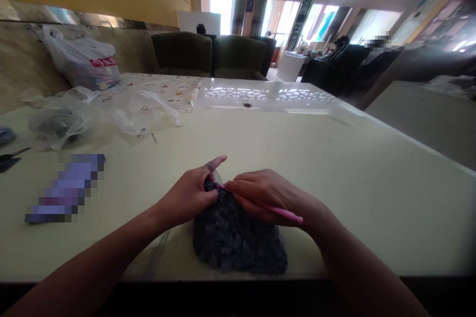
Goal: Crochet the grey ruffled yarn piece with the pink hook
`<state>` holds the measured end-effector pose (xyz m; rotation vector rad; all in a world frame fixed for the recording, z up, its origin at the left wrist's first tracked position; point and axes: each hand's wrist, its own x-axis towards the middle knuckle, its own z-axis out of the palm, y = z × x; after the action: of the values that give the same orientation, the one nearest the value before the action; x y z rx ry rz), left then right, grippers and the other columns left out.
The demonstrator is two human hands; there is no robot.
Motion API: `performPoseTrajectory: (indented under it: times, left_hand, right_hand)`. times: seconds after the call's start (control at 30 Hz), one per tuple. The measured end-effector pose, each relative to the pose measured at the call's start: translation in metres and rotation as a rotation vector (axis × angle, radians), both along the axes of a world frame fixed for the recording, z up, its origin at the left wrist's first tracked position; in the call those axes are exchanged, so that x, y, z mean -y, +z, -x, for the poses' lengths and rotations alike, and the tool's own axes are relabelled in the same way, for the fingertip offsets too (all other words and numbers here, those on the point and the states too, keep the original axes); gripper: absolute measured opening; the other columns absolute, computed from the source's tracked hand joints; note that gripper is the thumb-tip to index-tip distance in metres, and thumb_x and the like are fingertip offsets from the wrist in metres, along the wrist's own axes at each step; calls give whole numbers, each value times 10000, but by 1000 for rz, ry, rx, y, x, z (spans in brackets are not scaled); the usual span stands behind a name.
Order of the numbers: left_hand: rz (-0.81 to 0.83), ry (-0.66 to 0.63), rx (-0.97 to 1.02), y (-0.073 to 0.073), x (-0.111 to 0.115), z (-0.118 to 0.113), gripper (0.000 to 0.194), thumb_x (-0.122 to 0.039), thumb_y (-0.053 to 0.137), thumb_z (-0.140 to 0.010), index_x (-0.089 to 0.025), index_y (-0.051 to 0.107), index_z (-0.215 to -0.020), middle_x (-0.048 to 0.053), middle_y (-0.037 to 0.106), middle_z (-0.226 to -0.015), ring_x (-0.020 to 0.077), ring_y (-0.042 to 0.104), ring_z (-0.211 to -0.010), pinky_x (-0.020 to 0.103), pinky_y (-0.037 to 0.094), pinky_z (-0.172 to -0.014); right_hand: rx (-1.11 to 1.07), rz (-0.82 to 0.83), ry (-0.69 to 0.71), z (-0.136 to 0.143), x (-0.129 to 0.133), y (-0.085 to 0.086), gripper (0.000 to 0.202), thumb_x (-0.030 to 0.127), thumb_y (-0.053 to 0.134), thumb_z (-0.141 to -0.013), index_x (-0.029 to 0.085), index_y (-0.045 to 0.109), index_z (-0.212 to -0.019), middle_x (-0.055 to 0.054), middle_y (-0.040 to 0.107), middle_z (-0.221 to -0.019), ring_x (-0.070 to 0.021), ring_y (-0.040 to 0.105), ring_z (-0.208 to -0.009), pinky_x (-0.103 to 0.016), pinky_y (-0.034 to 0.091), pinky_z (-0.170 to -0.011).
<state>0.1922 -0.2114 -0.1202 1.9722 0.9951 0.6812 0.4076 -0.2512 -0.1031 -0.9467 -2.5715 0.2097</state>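
A dark, bumpy crocheted-looking piece (238, 240) lies at the table's near edge. My left hand (191, 195) pinches its upper left corner between thumb and fingers, with the index finger stretched out and a thin strand round it. My right hand (266, 193) is closed on a pink hook (284, 215). The hook's handle sticks out below the palm, and its tip meets the dark piece beside my left thumb.
On the pale table (372, 183), a pixelated bluish object (69, 190) lies left, with scissors (11, 158) beyond. Clear plastic bags (139, 111) and a full white bag (85, 62) stand farther back. Green chairs (182, 54) are behind the table; people sit at back right.
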Motion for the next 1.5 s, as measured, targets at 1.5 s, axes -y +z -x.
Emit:
performPoseTrajectory:
  times: [1.5]
  left_hand:
    - [607,-45,444,-7,-15,3,522,-163,745,-684,-245,711,-1199,12,753,-891,168,646,-821,295,433,-828]
  right_hand:
    - [-711,354,-163,6,-8,-11,243,274,550,-926,147,654,-746,-8,623,-662,-105,549,-603,-209,426,-561]
